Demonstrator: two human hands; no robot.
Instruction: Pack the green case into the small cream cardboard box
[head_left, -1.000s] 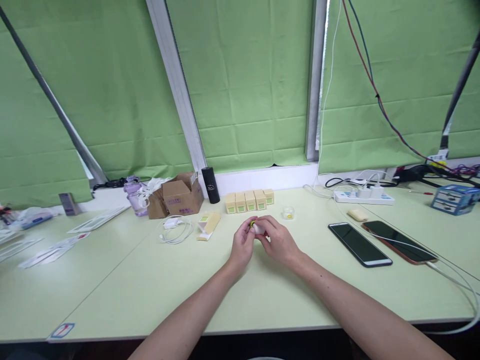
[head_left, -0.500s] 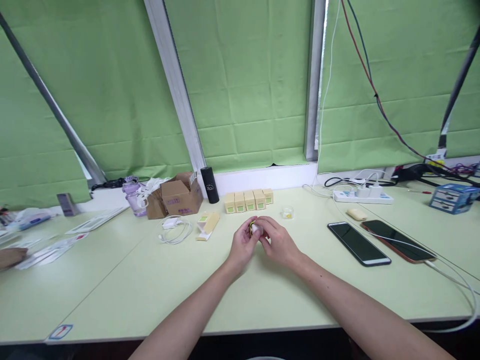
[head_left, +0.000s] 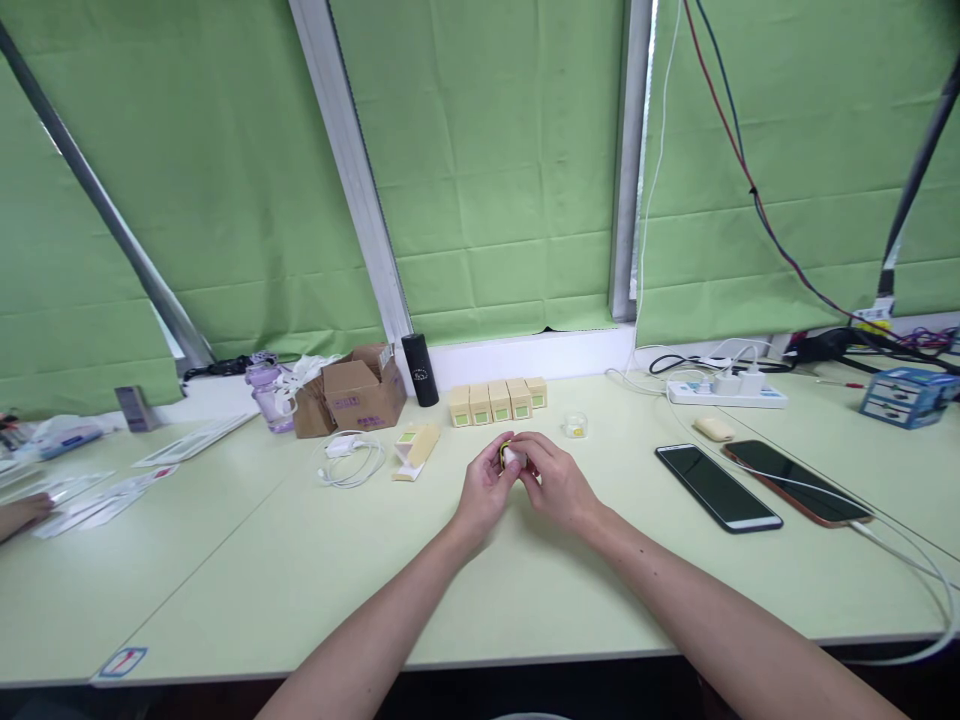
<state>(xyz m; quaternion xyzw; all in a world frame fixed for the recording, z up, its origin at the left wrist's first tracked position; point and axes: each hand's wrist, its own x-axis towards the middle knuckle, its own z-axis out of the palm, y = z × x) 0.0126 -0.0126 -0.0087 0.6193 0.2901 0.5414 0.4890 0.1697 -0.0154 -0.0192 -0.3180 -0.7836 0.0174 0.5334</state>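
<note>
Between both hands is a small roundish object, white with a black and yellow edge; the fingers cover most of it and its kind is not clear. My left hand is closed round its left side, thumb on the front. My right hand pinches it from the right with the fingertips. Just beyond the hands stands a row of several small cream boxes with green labels. A clear little container with something yellow in it sits to the right. An opened cream box lies to the left.
Two phones and a cream case lie right, near a white power strip. Left are a coiled white charger cable, a cardboard box, a black cylinder and a purple bottle. Another person's hand is far left.
My hands and the small object stay almost in the same place. At the far left, the other person's hand has shifted slightly.
</note>
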